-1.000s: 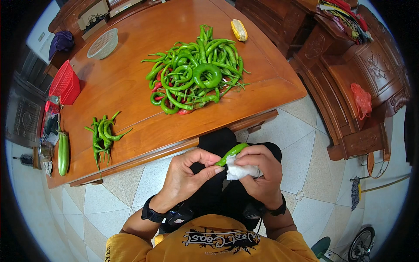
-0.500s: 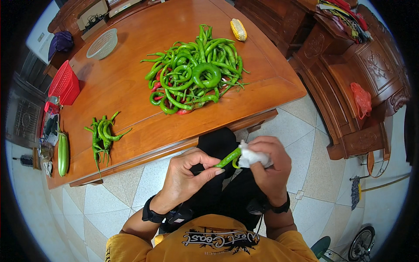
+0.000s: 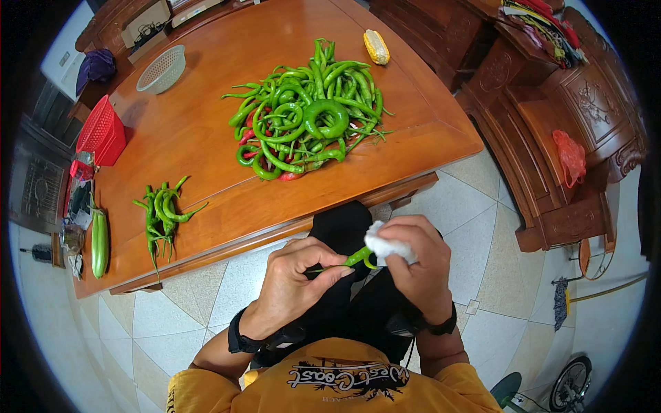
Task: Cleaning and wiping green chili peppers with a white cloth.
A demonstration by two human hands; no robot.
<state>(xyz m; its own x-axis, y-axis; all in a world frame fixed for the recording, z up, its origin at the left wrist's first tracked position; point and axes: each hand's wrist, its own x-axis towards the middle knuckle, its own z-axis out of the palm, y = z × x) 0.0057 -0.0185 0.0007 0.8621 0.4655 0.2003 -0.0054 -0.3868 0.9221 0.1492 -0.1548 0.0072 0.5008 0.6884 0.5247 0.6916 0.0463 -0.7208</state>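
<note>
Over my lap, my left hand (image 3: 297, 277) pinches the stem end of a curved green chili pepper (image 3: 357, 257) between thumb and fingers. A white cloth (image 3: 390, 246) is bunched in my right hand (image 3: 421, 265), whose fingers close round it. The cloth lies against the pepper's other end and hides part of it. Beyond my hands, a big heap of green chili peppers (image 3: 296, 117), with a few red ones among them, covers the table's middle. At the left, a smaller bunch of green peppers (image 3: 164, 213) lies near the table's front edge.
On the wooden table (image 3: 200, 155) stand a red basket (image 3: 103, 132) and a pale oval basket (image 3: 162, 70). A long green gourd-like vegetable (image 3: 100, 242) lies at the left edge, a corn cob (image 3: 376, 47) at the far right. Carved wooden furniture (image 3: 537, 131) stands to the right.
My right hand and the white cloth have shifted slightly left along the pepper, toward my left hand. The heap and the smaller bunch look the same.
</note>
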